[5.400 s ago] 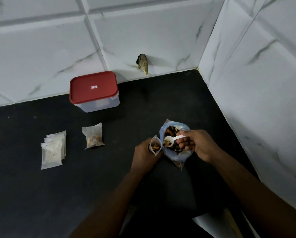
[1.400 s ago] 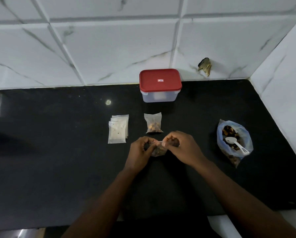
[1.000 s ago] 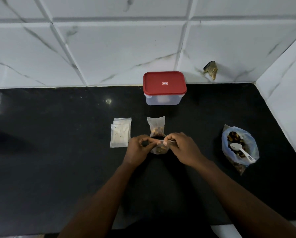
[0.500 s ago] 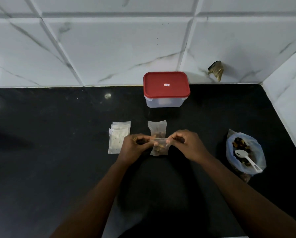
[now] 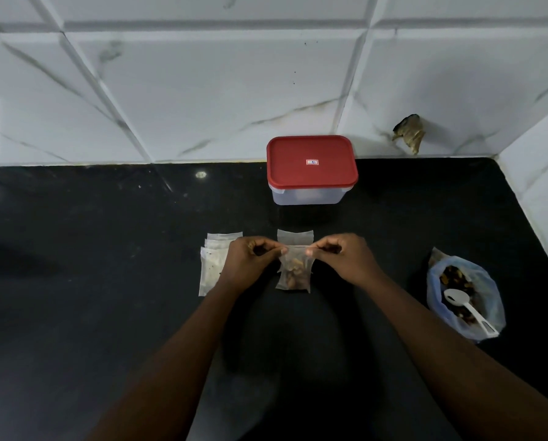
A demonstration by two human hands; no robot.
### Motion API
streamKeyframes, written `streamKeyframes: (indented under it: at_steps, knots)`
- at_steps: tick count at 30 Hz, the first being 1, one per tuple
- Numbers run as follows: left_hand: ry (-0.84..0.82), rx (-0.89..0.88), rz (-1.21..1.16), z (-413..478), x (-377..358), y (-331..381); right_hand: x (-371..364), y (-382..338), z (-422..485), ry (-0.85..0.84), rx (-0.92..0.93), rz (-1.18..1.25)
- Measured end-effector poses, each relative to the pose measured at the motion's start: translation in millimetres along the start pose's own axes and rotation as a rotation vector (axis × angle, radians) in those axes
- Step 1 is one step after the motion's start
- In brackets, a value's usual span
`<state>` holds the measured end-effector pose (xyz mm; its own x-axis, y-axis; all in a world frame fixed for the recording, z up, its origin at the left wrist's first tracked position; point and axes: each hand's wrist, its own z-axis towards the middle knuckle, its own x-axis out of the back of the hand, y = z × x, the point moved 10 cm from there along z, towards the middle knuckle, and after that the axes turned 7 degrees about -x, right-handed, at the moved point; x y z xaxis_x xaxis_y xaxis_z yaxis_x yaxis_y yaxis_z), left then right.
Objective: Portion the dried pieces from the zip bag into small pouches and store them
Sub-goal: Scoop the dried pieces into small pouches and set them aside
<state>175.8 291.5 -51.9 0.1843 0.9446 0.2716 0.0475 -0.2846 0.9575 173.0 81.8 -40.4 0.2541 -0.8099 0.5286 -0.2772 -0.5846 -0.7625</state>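
A small clear pouch [image 5: 294,274] with brown dried pieces hangs above the black counter between my hands. My left hand [image 5: 250,264] pinches its top left corner, and my right hand [image 5: 346,261] pinches its top right corner, stretching the top edge flat. Behind it lies another filled pouch [image 5: 295,240], mostly hidden. A stack of empty pouches [image 5: 211,265] lies to the left, partly covered by my left hand. The open bluish zip bag [image 5: 467,297] of dried pieces sits at the right with a white spoon [image 5: 467,308] in it.
A clear box with a closed red lid [image 5: 311,162] stands at the back against the tiled wall. A small brownish object [image 5: 409,132] sticks to the wall near the right corner. A second tiled wall borders the black counter [image 5: 107,249] on the right.
The spoon was left in the zip bag and both hands carried the pouch to the middle. My hands have since drawn apart along the pouch's top edge.
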Motion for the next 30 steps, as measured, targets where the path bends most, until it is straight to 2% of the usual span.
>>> streamKeyframes:
  at_steps: [6, 12, 16, 19, 24, 30]
  knots:
    - [-0.057, 0.087, 0.071, 6, 1, -11, -2, 8, 6, 0.007, -0.081, 0.06]
    - [-0.015, 0.08, 0.069, 0, 8, -3, -2, 2, -4, 0.055, -0.099, 0.115]
    - [0.043, 0.071, 0.1, -14, 19, 4, 13, -22, -24, 0.258, 0.029, 0.107]
    - [0.09, 0.069, 0.114, -30, 30, 6, 8, -50, -41, 0.316, 0.158, 0.074]
    - [0.154, 0.077, 0.169, -55, 56, 1, -24, -87, -56, 0.241, 0.255, 0.074]
    - [0.206, 0.156, 0.247, -76, 81, -12, -79, -94, -44, 0.082, 0.172, 0.057]
